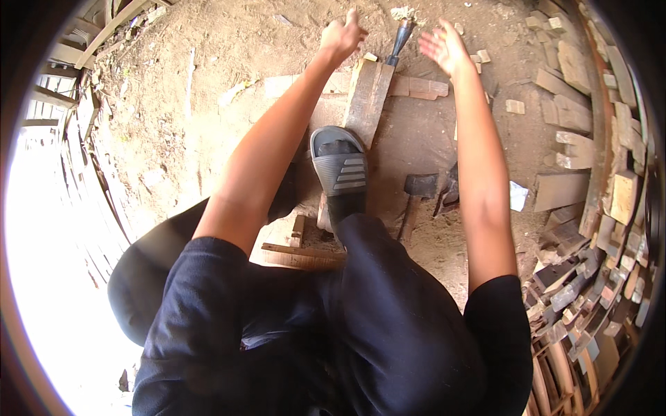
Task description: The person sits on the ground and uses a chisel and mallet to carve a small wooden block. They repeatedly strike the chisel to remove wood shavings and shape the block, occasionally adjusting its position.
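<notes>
My left hand (343,37) is raised at the far side, its fingers loosely bent and apart, with nothing seen in it. Across from it my right hand (444,48) is open, fingers spread. Between the two stands a chisel (401,43) with a dark tapered socket and brown handle, touching neither hand. Its lower end meets the far end of a wooden beam (369,96); the tip is hidden. My foot in a grey slide sandal (340,166) presses on the beam's nearer part.
A dark-headed hammer-like tool (420,186) lies right of my foot. Flat boards (424,88) lie across the dirt beneath the beam. Wood offcuts (572,145) are scattered and stacked along the right. A wooden piece (298,256) lies by my legs.
</notes>
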### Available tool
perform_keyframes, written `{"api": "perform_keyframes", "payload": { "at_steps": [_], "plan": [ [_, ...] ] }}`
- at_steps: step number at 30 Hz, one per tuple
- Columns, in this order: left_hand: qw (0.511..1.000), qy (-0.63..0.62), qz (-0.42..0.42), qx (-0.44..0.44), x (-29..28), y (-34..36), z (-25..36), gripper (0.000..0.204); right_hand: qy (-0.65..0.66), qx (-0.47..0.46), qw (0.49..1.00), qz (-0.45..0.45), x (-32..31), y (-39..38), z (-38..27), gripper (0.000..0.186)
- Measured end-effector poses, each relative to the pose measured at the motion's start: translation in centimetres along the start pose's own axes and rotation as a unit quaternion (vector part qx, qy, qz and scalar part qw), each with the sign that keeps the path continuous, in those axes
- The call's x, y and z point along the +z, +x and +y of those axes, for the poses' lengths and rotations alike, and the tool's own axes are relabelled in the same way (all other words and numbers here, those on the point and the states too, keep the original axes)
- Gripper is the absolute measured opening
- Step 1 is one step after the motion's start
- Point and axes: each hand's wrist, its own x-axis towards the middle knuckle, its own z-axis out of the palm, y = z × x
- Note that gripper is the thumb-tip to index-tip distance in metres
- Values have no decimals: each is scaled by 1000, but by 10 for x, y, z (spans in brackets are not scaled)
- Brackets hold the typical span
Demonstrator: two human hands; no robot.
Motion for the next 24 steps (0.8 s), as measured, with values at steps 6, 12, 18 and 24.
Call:
{"api": "perform_keyframes", "payload": {
  "at_steps": [6, 12, 18, 24],
  "plan": [
    [983, -158, -85, -33, 11, 108, 5, 91, 132, 106, 980, -106, 80, 79, 11, 64],
    [975, -157, -134, -83, 36, 124, -14, 81, 242, 107, 957, -119, 90, 68, 47, 70],
    [918, -290, -245, -115, 40, 136, -2, 65, 204, 116, 962, -142, 87, 63, 33, 77],
    [915, -287, -263, -107, 44, 120, 6, 62, 224, 76, 967, -92, 105, 34, 34, 73]
  ]
}}
